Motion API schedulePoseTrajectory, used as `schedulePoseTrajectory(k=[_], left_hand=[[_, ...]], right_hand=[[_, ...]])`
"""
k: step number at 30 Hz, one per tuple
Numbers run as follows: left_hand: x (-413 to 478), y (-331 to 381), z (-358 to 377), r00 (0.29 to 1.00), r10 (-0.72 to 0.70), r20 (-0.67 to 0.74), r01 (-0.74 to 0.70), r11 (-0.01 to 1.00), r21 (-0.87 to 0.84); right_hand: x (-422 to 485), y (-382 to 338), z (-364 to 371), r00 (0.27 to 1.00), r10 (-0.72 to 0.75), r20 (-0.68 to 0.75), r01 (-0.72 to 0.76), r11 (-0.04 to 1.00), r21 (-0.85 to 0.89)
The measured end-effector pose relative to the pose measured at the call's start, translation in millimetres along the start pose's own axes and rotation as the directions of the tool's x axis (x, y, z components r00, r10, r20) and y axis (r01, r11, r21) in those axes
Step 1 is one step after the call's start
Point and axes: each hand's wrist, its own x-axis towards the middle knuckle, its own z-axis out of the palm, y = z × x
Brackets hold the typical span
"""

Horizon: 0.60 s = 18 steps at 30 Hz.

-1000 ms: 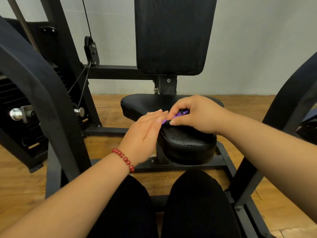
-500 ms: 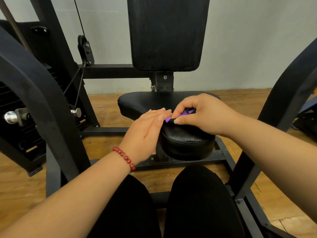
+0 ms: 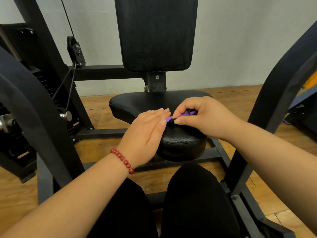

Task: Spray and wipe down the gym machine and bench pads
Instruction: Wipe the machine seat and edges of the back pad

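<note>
A: What changed since a second ago?
B: Almost nothing. Our right grip [image 3: 205,117] still pinches the cloth [image 3: 186,114] on the seat [image 3: 145,103], and our left grip [image 3: 147,133] lies beside it, fingers straight. We judge the wiping is paused.

The seat pad [image 3: 151,102] sits in the middle, with the back pad [image 3: 156,33] upright behind and above it, in front of the wall [image 3: 231,40]. The right grip [image 3: 204,117] rests on the seat pad's near part and pinches a cloth [image 3: 186,114]. The left grip [image 3: 145,133] lies just left of it, fingertips right beside the cloth. The weight stack [image 3: 15,134] and the pulley [image 3: 72,47] stand to the left. The person's knees [image 3: 193,194] are nearest, above the floor [image 3: 99,150].
</note>
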Motion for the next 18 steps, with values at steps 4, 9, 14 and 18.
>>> schedulePoseTrajectory(k=[4,9,14,18], left_hand=[[4,0,-4,1.0,0.018,-0.002,-0.018,1.0,0.005],[19,5,-17,0.997,-0.021,0.068,0.022,1.0,-0.009],[22,4,-11,0.993,-0.06,0.102,0.061,0.998,-0.01],[21,2,-6,0.998,-0.025,0.063,0.026,1.0,-0.014]], right_hand=[[-13,-3,-1,0.998,-0.061,0.025,0.059,0.996,0.071],[10,21,-3,0.986,0.117,-0.119,-0.11,0.992,0.065],[1,22,4,0.976,0.135,-0.168,-0.115,0.986,0.125],[-5,19,-1,0.993,0.058,-0.104,-0.043,0.988,0.147]])
